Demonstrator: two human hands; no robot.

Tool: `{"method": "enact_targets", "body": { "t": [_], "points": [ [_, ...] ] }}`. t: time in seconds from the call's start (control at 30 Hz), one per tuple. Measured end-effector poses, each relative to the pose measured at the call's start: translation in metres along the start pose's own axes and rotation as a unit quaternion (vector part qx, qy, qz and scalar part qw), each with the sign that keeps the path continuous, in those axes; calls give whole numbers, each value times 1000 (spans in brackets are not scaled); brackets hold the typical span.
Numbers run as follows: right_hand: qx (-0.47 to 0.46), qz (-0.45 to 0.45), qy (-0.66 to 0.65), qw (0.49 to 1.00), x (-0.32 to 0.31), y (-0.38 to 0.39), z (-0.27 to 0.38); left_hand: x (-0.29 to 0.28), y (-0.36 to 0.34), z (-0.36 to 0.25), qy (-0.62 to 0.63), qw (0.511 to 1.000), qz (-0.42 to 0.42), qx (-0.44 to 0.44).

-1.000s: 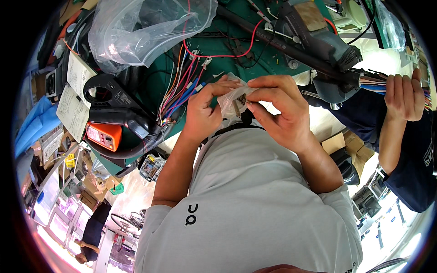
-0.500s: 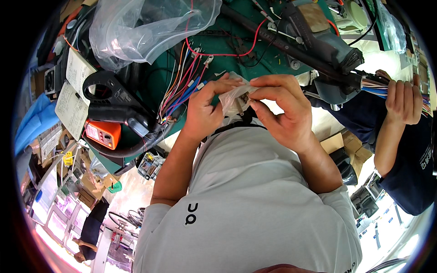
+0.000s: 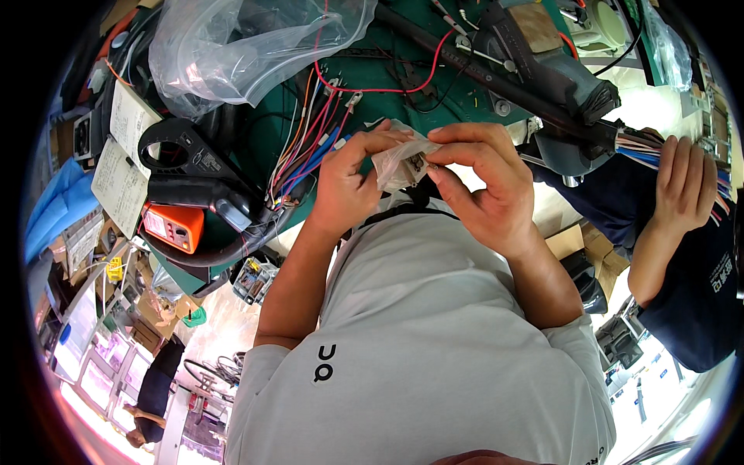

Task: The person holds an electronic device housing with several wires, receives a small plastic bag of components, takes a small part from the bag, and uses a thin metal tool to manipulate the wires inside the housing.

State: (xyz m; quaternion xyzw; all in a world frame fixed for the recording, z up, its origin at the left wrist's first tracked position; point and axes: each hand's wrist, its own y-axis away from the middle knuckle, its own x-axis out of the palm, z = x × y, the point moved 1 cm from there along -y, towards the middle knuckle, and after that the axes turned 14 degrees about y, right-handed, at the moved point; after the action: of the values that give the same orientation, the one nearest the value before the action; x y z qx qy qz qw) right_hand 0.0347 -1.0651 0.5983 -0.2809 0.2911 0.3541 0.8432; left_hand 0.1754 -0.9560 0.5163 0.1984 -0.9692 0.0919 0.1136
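In the head view, the small bag [image 3: 397, 172], thin and cloudy, is at the upper centre of the frame, between the two hands. The left hand [image 3: 347, 184] grips its left side, fingers curled over it; the right hand [image 3: 490, 186] pinches at its right edge, thumb and fingertips close together. Small brownish parts [image 3: 416, 164] show at the bag's right side, too small to identify. Above lies the green worktop [image 3: 377, 102]. Just left of the left hand, a bundle of coloured wires [image 3: 308, 151] fans out; a red lead [image 3: 434, 70] loops above the bag. A large clear bag [image 3: 252, 54] fills the upper left, with a notebook [image 3: 122, 167], a black tool [image 3: 194, 191] and an orange meter [image 3: 188, 232] below it. At the right, a co-worker's hand [image 3: 683, 186] holds a cable's wires [image 3: 642, 149].
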Motion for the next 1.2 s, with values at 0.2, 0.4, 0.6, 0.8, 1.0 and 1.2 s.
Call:
{"method": "enact_targets", "body": {
  "t": [0.2, 0.4, 0.6, 0.8, 1.0, 1.2],
  "points": [
    [5, 0, -4, 1000, 0, 1, -1, 0, -1, 0, -2, 1000, 2, 7],
    [10, -1, -8, 1000, 0, 1, -1, 0, -1, 1, -8, 1000, 2, 9],
    [8, 0, -4, 1000, -1, 0, -1, 0, -2, 1, -8, 1000, 1, 10],
    [8, -4, -2, 1000, -1, 0, 0, 1, -2, 0, -3, 1000, -2, 8],
    [4, -3, 4, 1000, -3, 0, 1, 2, -2, 0, 0, 1000, -5, 15],
    [7, -2, 1, 1000, -3, 0, 0, 1, -1, 3, 1, 1000, -1, 1]
  ]
}}
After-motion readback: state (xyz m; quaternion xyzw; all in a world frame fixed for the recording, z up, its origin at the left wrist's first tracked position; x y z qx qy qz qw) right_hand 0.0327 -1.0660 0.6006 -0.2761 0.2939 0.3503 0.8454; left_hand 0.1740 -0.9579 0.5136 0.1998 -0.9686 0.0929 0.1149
